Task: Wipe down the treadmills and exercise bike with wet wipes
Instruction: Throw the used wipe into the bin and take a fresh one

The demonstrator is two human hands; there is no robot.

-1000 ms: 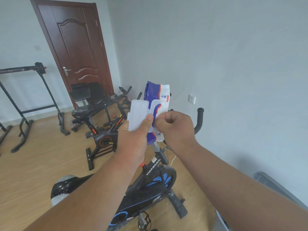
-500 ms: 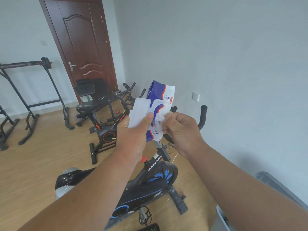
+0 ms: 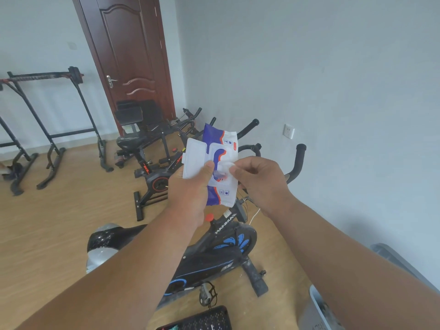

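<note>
grey bin [image 3: 316, 310] cut off, pack [image 3: 221, 163] print illegible

You hold a soft blue-and-white wet-wipe pack [image 3: 220, 163] upright, its white plastic lid [image 3: 193, 158] flipped open leftward. Below it stands a black exercise bike with blue markings [image 3: 214, 253], handlebars toward the wall.

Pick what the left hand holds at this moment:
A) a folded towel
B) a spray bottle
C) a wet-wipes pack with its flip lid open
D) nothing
C: the left hand grips the wet-wipes pack, whose white flip lid is swung open to the left.
</note>
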